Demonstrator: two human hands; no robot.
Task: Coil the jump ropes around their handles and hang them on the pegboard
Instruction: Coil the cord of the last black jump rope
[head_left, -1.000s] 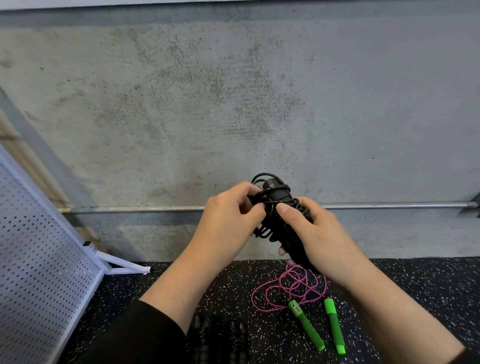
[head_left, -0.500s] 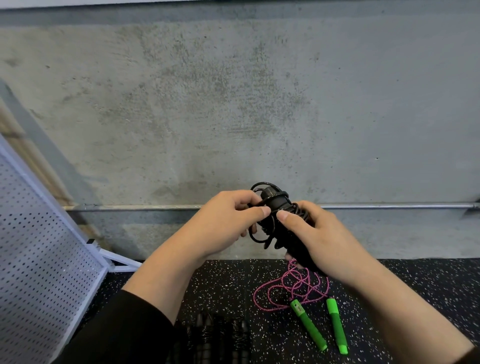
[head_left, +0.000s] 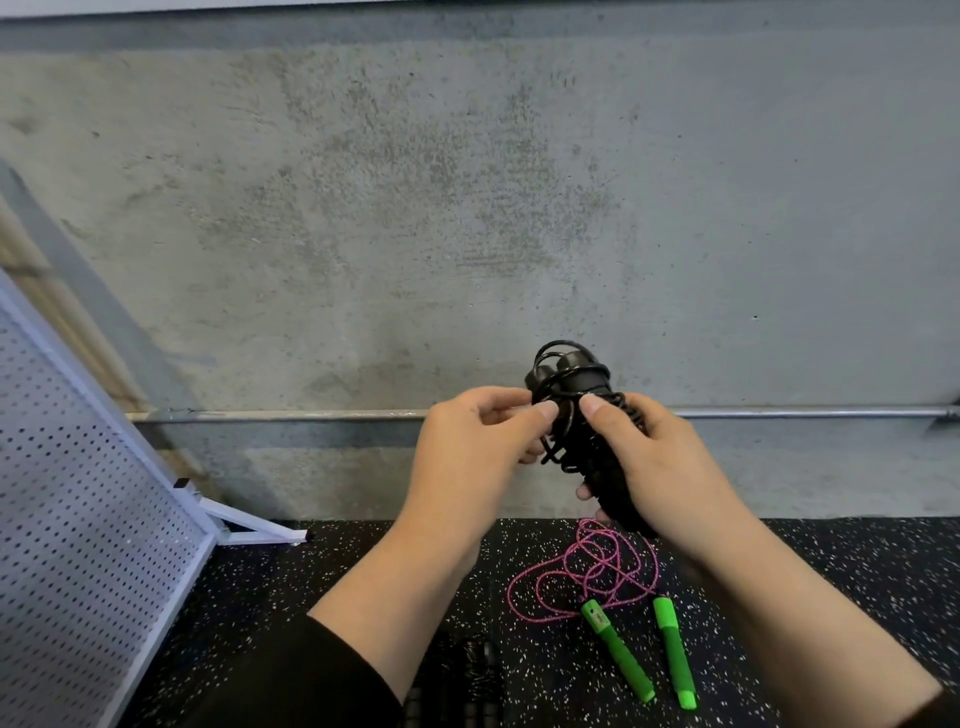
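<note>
Your right hand (head_left: 670, 467) clamps the black rope (head_left: 576, 410) bundle so the coils stay put; your left hand (head_left: 478, 447) pinches a loose strand to tuck it.

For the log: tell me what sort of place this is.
Probably a gym or its storage corner: speckled rubber floor, bare concrete wall, a perforated pegboard leaning at left, and jump ropes, one pink with green handles.

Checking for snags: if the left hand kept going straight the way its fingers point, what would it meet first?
The left hand points right, at the black jump rope held by the right hand. It would meet those coils almost at once; its fingertips may already be touching them.
</note>
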